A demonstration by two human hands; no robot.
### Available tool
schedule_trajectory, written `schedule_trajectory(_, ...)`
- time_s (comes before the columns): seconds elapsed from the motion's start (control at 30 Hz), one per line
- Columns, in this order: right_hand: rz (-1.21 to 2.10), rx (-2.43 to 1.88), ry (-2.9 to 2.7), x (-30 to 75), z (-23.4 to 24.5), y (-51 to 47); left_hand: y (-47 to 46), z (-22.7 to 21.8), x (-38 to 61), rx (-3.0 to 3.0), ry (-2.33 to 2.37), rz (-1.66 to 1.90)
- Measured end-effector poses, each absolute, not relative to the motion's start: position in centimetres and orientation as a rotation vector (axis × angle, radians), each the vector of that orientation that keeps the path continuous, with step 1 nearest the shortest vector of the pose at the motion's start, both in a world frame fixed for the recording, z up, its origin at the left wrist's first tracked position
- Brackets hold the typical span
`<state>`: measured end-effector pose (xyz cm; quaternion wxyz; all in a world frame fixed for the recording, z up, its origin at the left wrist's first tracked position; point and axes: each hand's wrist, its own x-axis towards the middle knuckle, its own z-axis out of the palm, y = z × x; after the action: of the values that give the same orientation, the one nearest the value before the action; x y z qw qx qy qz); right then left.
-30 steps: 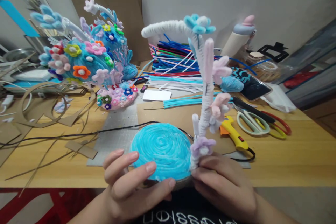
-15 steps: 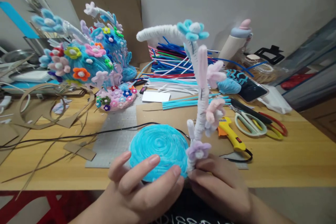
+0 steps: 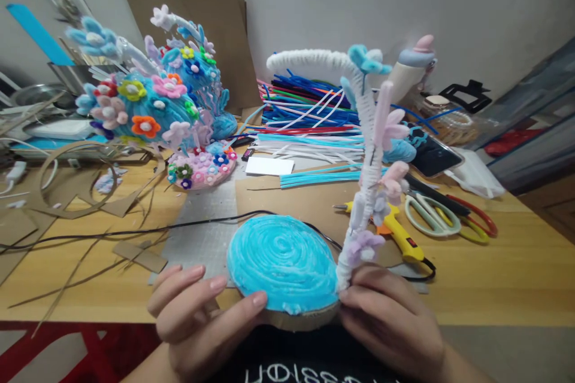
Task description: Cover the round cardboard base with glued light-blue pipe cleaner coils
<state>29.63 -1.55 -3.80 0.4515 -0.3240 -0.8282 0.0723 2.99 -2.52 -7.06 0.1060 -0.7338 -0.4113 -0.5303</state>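
I see the left hand (image 3: 193, 314), loosely spread, has drawn left, baring more of the blue disc (image 3: 287, 263), lower centre; the right hand (image 3: 393, 311) pinches the white stem (image 3: 367, 125) low down.

The right hand (image 3: 389, 311) pinches the foot of a white flower-trimmed stem (image 3: 371, 173), which rises above that hand and bends leftward at its top. A coiled blue disc (image 3: 282, 263) lies just left of the right hand. The left hand (image 3: 202, 320) spreads its fingers at the disc's near left edge. Beyond the right hand, on the desk (image 3: 489, 275), lie a yellow glue gun (image 3: 402, 236) and, farther right, pale-handled scissors (image 3: 432, 215).
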Motion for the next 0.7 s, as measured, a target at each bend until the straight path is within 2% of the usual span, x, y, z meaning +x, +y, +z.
schedule_trajectory(0.1,0.180,-0.797,-2.043,29.7,-3.9,-1.6,-2.0,-6.1,4.1,-2.051,-1.072,-1.599)
schedule_trajectory(0.2,0.172,-0.825,-2.040,29.8,-4.0,-1.7,-1.9,-5.8,3.8,-2.192,-1.057,-1.665)
schedule_trajectory(0.43,0.140,-0.856,-2.025,29.8,-4.0,-1.8,-1.0,-4.1,2.6,-2.886,-1.431,-1.946)
schedule_trajectory(0.7,0.155,-0.849,-2.030,29.8,-4.0,-1.9,-0.6,-4.1,2.9,-2.985,-1.454,-2.049)
